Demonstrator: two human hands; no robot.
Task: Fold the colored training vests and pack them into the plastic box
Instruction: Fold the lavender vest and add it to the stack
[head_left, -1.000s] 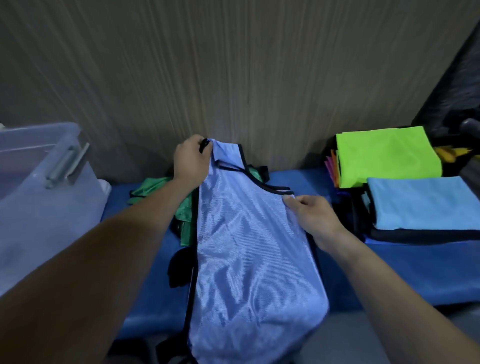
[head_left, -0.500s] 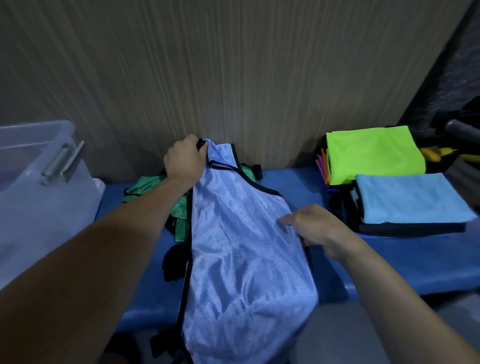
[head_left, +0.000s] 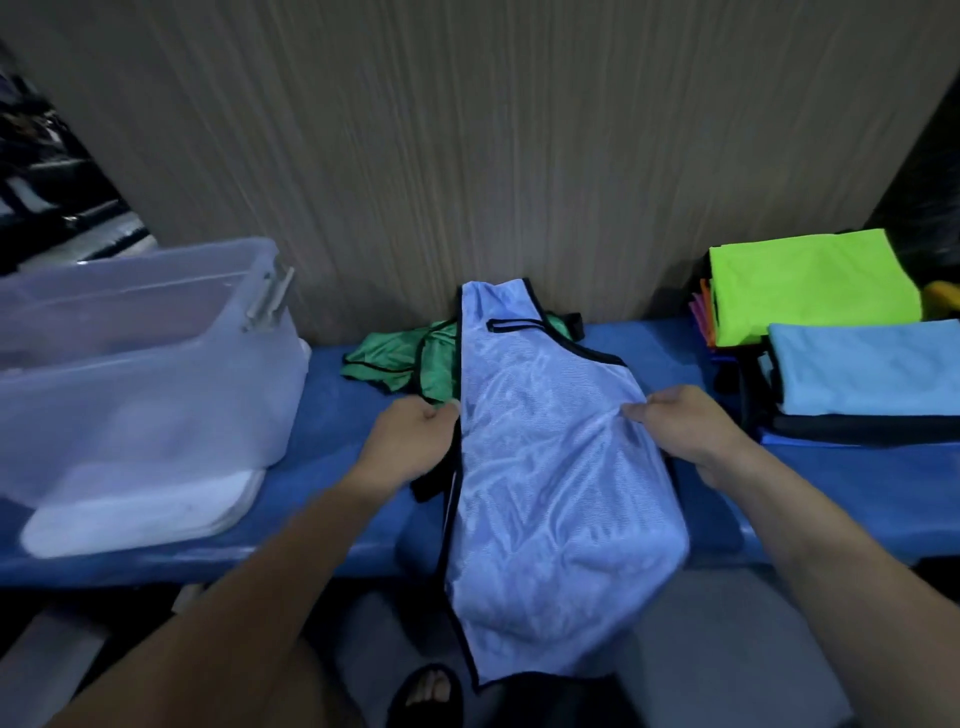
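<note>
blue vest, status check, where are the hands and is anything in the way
Left hand and right hand pinch opposite side edges of the blue vest. Vest flat, hem overhanging the bench. Green vest bunched underneath.

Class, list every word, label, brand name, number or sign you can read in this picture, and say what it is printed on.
None can be read. The light blue vest, the green vest, the folded lime vest, the folded blue vest and the plastic box show no print or label. The left hand and right hand cover only plain mesh edges.
</note>
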